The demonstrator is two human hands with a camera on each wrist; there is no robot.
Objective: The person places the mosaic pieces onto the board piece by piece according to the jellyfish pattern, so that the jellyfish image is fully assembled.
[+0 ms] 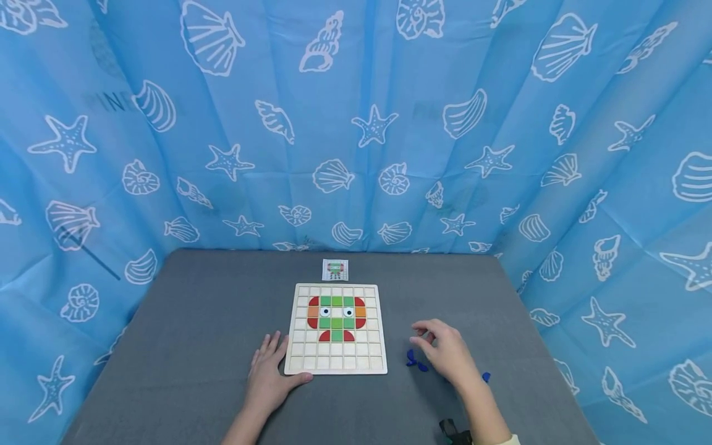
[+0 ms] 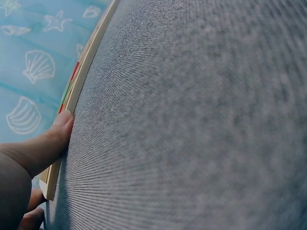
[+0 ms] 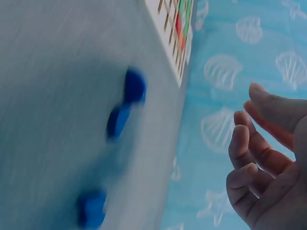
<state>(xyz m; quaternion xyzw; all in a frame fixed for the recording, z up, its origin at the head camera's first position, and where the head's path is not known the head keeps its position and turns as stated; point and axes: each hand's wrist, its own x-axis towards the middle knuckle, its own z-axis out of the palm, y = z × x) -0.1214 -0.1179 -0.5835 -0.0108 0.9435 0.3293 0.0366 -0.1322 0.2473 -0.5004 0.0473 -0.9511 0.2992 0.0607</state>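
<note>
A pale wooden grid board (image 1: pixel 336 364) lies on the grey table, bearing red, green and orange tiles (image 1: pixel 337 322) and two eye tiles that form a face-like figure. My left hand (image 1: pixel 269 378) rests at its near-left corner, fingers spread along the left side and thumb (image 2: pixel 53 139) against the near edge. To the right of the board, my right hand (image 1: pixel 443 350) hovers above the table with loosely bent fingers and nothing between them. Small blue pieces (image 1: pixel 410 356) lie beneath and beside it; the right wrist view shows blue pieces (image 3: pixel 135 86) blurred on the cloth.
Behind the board lies a small printed card (image 1: pixel 335 270) with a similar figure. Another blue piece (image 1: pixel 486 376) sits right of my right forearm. A dark object (image 1: pixel 453 431) is at the near edge by that forearm. A blue shell-patterned curtain (image 1: pixel 356 154) surrounds the table (image 1: pixel 222 309).
</note>
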